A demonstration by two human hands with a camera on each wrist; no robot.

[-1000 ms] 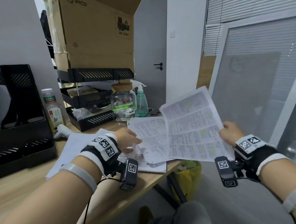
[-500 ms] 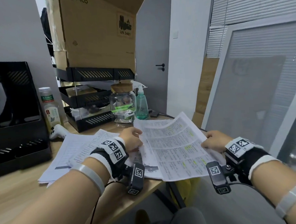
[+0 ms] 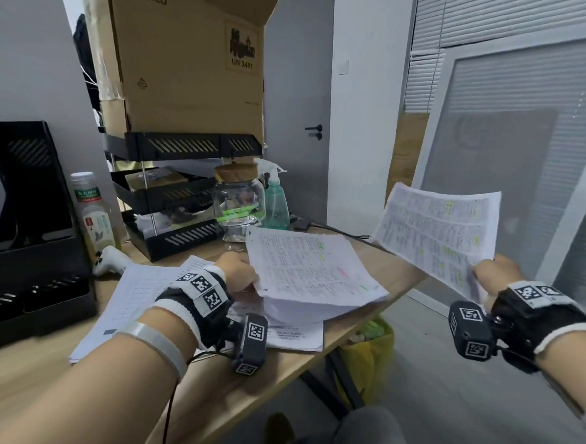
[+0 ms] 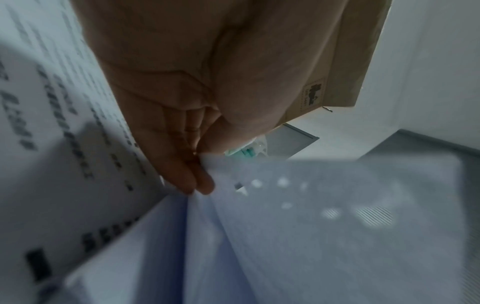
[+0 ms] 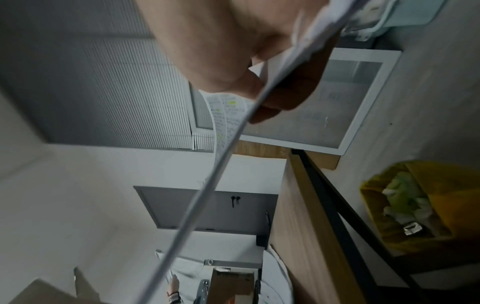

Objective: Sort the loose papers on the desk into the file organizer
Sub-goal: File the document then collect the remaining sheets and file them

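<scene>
My right hand point(image 3: 493, 273) pinches a printed sheet with highlighter marks point(image 3: 440, 233) and holds it in the air to the right of the desk; in the right wrist view that sheet point(image 5: 221, 156) shows edge-on between thumb and fingers. My left hand point(image 3: 239, 271) holds the left edge of a thick paper stack point(image 3: 308, 272) lying on the desk, its fingers point(image 4: 189, 176) tucked under the top pages with the thumb above. More loose sheets point(image 3: 135, 300) lie spread beneath my left wrist. A black file organizer point(image 3: 24, 231) stands at the far left.
A black tiered tray rack point(image 3: 180, 194) carrying a cardboard box point(image 3: 185, 56) stands at the back. Near it are a drink bottle point(image 3: 92, 213), a white controller point(image 3: 107, 262), a glass jar point(image 3: 239, 204) and a spray bottle point(image 3: 276, 202). A yellow-lined bin point(image 3: 371, 351) sits under the desk's right edge.
My right hand has pulled the highlighted sheet off the stack, out to the right and up. My left hand stayed on the stack's left edge.
</scene>
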